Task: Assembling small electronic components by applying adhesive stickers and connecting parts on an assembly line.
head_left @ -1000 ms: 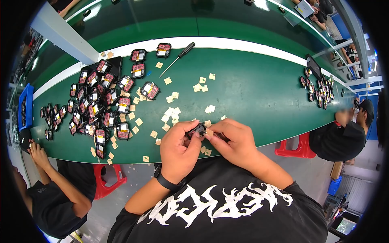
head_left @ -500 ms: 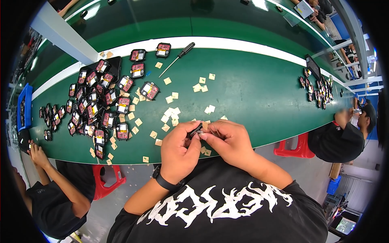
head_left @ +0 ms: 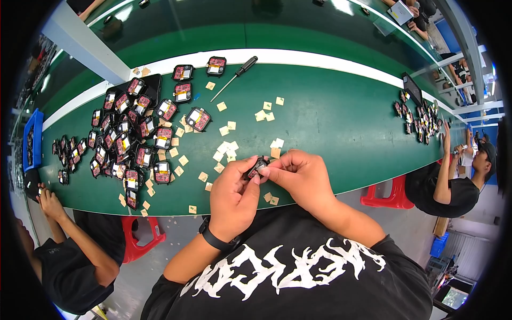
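My left hand (head_left: 233, 198) is closed around a small black casing with a circuit board (head_left: 258, 167), held just above the near part of the green table. From the other side, my right hand (head_left: 300, 177) pinches the same casing, thumb and fingertips pressed to its upper face. My fingers cover most of the casing, so its details are hard to see. Just beyond my right fingertips lies a tan paper square (head_left: 275, 152). Several pale squares (head_left: 226, 148) are scattered left of it.
A large pile of black casings with red boards (head_left: 122, 128) fills the table's left side. A screwdriver (head_left: 234, 78) lies at the back. More casings (head_left: 424, 120) sit far right. Co-workers sit at both sides, near red stools (head_left: 143, 239). A blue bin (head_left: 33, 140) stands far left.
My right fingers have let go of a small tan square, which now lies on the table beyond them, and have moved onto the casing. The right-hand co-worker has raised an arm.
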Motion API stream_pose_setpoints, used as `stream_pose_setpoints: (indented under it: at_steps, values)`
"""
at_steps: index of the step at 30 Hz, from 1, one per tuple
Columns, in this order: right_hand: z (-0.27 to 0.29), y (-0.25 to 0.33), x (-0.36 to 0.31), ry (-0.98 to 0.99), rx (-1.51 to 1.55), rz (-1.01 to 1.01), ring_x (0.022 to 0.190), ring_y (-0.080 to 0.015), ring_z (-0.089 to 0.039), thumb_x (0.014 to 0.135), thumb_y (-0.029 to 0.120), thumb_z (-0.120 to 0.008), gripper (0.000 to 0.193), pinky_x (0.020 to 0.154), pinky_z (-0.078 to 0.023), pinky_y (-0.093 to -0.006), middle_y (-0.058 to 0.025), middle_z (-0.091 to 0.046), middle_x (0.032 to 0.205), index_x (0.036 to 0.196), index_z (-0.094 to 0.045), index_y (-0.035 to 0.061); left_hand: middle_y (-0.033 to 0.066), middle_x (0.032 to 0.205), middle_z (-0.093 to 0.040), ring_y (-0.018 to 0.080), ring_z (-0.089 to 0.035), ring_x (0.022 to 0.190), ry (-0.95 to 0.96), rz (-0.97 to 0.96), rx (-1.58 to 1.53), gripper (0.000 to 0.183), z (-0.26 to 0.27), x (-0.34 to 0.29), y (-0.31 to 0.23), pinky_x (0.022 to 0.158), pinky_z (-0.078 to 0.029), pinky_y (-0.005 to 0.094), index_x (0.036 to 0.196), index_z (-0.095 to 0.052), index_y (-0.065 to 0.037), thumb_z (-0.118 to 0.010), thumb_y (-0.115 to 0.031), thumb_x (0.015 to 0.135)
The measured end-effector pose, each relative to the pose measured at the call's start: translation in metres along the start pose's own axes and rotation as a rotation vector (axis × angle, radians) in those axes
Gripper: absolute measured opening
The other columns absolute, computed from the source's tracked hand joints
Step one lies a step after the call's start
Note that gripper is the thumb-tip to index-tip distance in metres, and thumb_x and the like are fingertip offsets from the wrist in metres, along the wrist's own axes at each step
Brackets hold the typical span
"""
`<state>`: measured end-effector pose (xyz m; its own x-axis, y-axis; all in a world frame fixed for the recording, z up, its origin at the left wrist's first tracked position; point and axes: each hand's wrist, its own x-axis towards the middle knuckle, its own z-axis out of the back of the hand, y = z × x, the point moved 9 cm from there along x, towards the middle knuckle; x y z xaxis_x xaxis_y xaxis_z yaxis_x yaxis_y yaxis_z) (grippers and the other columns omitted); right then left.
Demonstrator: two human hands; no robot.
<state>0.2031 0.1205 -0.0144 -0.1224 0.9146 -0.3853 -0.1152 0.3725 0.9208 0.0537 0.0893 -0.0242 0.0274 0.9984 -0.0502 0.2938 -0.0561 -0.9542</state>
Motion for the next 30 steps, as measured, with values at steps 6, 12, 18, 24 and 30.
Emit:
stream_pose_setpoints:
  at_steps: [6,12,18,24,30]
  values:
    - [0.005,-0.007,0.011,0.022,0.023,0.022,0.065,-0.0044,-0.059,0.086,0.009,-0.086,0.027,0.058,-0.047,-0.0212,-0.0004,-0.066,0.072,0.082,-0.06,0.0023,0.0204,0.134,-0.061,0.0245,-0.064,0.122,0.126,0.02,-0.005,0.032,-0.001,0.0,0.0,0.104,-0.056,0.04,0.134,-0.051,0.004,-0.051,0.01,0.102]
    - [0.003,-0.005,0.013,0.079,-0.074,-0.007,0.07,-0.0053,-0.06,0.086,0.005,-0.085,0.029,0.061,-0.05,-0.022,-0.0002,-0.063,0.074,0.081,-0.057,0.004,0.0184,0.131,-0.062,0.0249,-0.064,0.122,0.198,0.064,-0.081,0.032,-0.003,-0.001,0.002,0.101,-0.058,0.0412,0.135,-0.052,0.003,-0.052,0.008,0.103]
    - [0.0,-0.001,0.011,0.122,0.015,0.015,0.065,-0.0022,-0.051,0.087,0.011,-0.086,0.024,0.057,-0.044,-0.0207,0.0025,-0.061,0.075,0.087,-0.063,0.0023,0.0174,0.133,-0.061,0.0242,-0.064,0.123,0.156,0.083,-0.164,0.036,-0.006,0.001,-0.001,0.099,-0.06,0.0398,0.139,-0.051,0.004,-0.053,0.005,0.104]
    - [0.018,0.017,-0.003,0.133,-0.118,0.194,0.072,-0.0053,-0.061,0.091,0.007,-0.079,0.012,0.06,-0.047,-0.0242,-0.0013,-0.067,0.088,0.098,-0.071,0.0002,0.0185,0.131,-0.064,0.0251,-0.069,0.116,0.145,0.15,-0.116,0.041,-0.006,0.001,0.004,0.099,-0.06,0.038,0.145,-0.05,0.009,-0.053,0.004,0.104]
    - [0.008,0.051,-0.015,0.157,-0.567,0.656,0.075,-0.0228,-0.069,0.085,0.006,-0.08,0.017,0.064,-0.054,-0.034,-0.0058,-0.07,0.093,0.102,-0.076,0.0072,0.0174,0.126,-0.066,0.0236,-0.069,0.114,0.191,0.108,0.026,0.046,-0.008,0.001,0.004,0.1,-0.059,0.0373,0.147,-0.049,0.009,-0.051,0.011,0.101]
